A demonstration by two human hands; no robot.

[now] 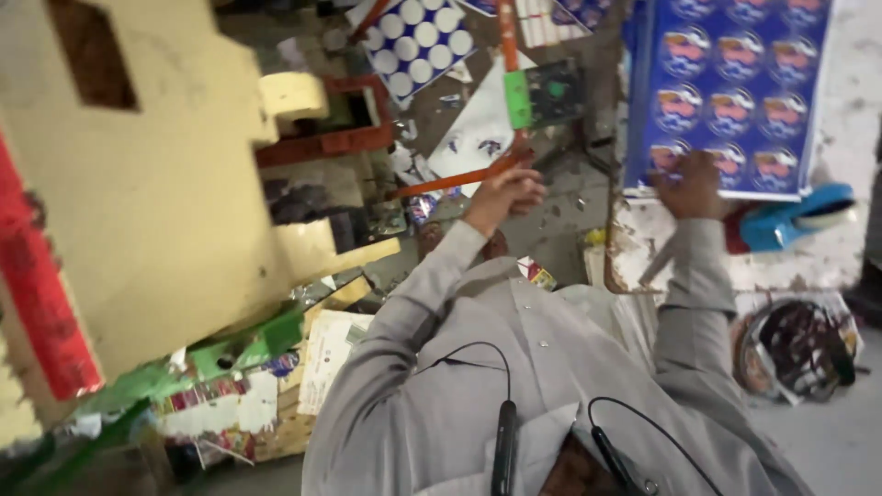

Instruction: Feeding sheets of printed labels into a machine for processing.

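A worn white worktable with chipped, stained paint carried a large blue printed sheet covered in rows of round labels, lying flat on its top. Just beside the sheet's lower corner sat a blue plastic tool on the same surface. Below, the grimy grey concrete floor was strewn with paper offcuts, among them a white triangular scrap and a punched blue-and-white sheet.
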